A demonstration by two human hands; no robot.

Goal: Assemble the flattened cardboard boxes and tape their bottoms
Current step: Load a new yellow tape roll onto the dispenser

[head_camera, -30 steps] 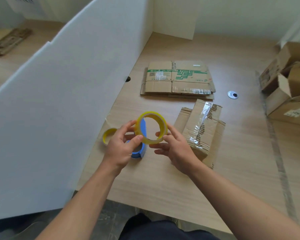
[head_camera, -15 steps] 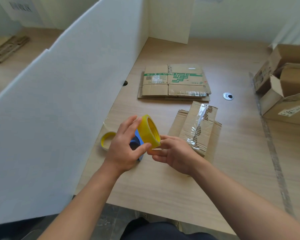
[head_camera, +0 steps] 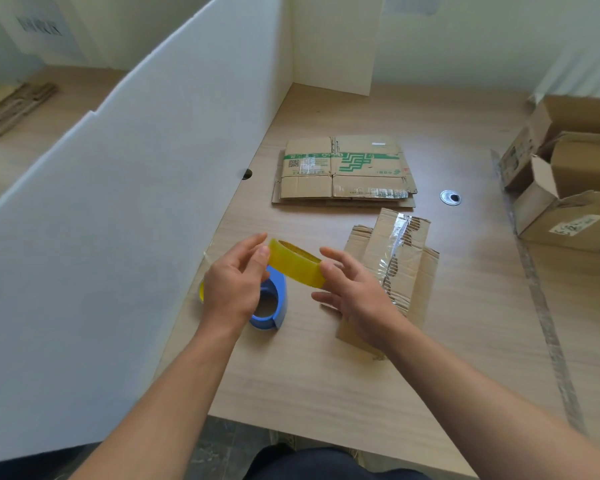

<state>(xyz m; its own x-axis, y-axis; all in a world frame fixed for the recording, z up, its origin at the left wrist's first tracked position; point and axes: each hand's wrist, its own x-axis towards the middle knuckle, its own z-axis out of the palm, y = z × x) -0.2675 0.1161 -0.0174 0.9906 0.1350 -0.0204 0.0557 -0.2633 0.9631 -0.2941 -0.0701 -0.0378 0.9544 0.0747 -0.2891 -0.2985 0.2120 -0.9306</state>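
Table [head_camera: 326, 379], green-printed box [head_camera: 343, 168]; tape roll [head_camera: 296, 264] between left hand [head_camera: 232, 289], right hand [head_camera: 357, 296]

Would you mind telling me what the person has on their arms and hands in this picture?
The left hand and right hand are ungloved, with no ring, watch or band that I can see. Both forearms are bare up to the frame's edge, so no sleeve shows. A dark garment shows at the bottom edge.
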